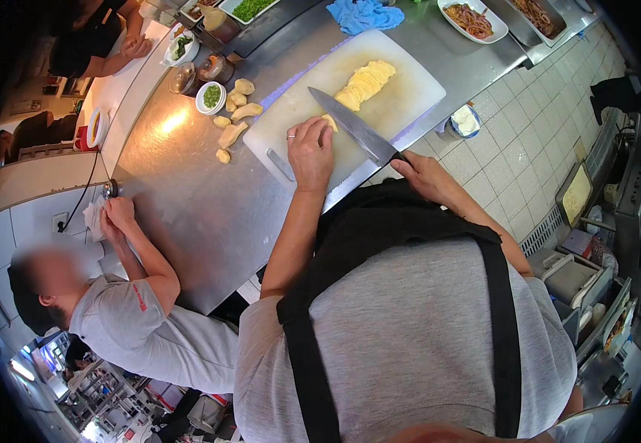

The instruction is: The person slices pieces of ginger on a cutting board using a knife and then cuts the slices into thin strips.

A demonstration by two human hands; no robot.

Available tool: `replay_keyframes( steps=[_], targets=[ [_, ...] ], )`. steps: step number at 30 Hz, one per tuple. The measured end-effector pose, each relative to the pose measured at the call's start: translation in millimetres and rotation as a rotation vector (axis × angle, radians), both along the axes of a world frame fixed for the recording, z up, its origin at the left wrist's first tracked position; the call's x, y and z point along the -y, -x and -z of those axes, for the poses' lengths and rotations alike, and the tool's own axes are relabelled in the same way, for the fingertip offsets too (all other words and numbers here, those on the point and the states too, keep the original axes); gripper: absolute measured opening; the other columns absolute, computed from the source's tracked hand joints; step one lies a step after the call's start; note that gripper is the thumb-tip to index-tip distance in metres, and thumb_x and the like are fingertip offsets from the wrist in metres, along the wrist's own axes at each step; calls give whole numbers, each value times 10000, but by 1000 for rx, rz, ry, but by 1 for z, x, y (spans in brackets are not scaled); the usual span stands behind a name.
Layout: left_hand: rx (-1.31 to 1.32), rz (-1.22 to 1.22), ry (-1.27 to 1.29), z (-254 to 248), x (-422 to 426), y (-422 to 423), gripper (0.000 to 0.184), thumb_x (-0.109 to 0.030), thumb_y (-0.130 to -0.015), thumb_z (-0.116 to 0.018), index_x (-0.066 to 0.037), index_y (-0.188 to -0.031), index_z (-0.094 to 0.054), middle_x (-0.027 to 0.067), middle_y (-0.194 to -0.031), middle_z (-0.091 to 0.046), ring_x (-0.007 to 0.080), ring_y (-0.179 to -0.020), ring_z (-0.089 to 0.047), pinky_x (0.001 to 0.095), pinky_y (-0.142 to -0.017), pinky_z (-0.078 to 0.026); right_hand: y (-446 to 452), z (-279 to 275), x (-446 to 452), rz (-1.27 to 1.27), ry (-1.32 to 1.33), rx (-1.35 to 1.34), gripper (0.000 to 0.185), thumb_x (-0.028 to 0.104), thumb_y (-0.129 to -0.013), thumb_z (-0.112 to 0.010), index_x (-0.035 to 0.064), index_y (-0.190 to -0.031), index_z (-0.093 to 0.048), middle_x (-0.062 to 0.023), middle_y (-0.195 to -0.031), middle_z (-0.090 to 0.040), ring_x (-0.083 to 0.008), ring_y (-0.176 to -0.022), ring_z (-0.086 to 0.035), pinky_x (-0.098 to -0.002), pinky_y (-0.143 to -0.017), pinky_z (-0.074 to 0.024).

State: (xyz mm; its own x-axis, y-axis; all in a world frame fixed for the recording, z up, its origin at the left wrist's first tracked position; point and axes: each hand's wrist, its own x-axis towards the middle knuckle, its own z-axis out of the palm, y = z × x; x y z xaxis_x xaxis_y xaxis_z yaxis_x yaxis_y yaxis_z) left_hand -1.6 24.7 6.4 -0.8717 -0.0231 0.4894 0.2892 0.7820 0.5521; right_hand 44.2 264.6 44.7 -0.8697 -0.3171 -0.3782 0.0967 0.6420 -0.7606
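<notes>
My right hand [418, 174] is closed round the handle of a large knife [356, 130], whose blade lies slantwise over the white cutting board [409, 111]. My left hand [311, 151] rests on the board with bent fingertips on a small pale yellow piece [330, 122], just left of the blade. Beyond the knife, a row of thin yellow slices [364, 85] overlaps on the board. Several peeled yellow pieces [232, 134] lie on the steel counter by the board's left edge.
A small bowl of chopped green herbs [211, 97] and jars [215, 68] stand at the left. Crumpled blue cloth [364, 15] lies behind the board, and a white dish of food [473, 21] sits at the back right. A co-worker [143, 310] leans at the counter's left.
</notes>
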Motion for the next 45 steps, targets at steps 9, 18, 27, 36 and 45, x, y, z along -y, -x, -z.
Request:
replay_keyframes(
  steps=[9,18,27,36,45],
  targets=[
    [-26,15,6,1,1,2,138,-90,-780,-729,-51,-911,-707,77,-999,-701,280,-929,-613,375,-869,-466,1,-1,2,-15,-52,-25,463,412,-1013,-467,-6,-1182,-569,-289,-907,-658,-470,-887,-629,-481,-787,-491],
    [-68,51,16,1,2,4,136,-71,-772,-722,-46,-902,-692,72,-986,-690,284,-910,-607,381,-857,-468,9,-20,4,-11,-18,120,454,404,-1020,-466,-11,-1159,-587,-260,-859,-664,-412,-819,-648,-455,-751,-493],
    [-50,57,13,2,4,4,147,-94,-795,-725,-49,-933,-702,84,-1007,-700,274,-931,-621,371,-873,-457,14,-1,23,-10,-149,-127,446,407,-1006,-468,-22,-993,-585,-295,-836,-650,-492,-822,-622,-538,-729,-483],
    [-41,54,4,2,3,3,155,-88,-792,-728,-46,-939,-698,84,-1001,-700,274,-932,-622,368,-875,-456,-1,0,12,-24,-132,-126,447,410,-1006,-465,-22,-999,-580,-307,-823,-644,-493,-797,-622,-550,-722,-486],
    [-55,57,-9,5,3,4,154,-77,-783,-727,-46,-930,-698,80,-1006,-697,275,-932,-618,373,-876,-459,8,2,17,-54,-180,-118,466,424,-1005,-460,-24,-986,-587,-298,-826,-649,-482,-814,-628,-540,-729,-488]
  ],
)
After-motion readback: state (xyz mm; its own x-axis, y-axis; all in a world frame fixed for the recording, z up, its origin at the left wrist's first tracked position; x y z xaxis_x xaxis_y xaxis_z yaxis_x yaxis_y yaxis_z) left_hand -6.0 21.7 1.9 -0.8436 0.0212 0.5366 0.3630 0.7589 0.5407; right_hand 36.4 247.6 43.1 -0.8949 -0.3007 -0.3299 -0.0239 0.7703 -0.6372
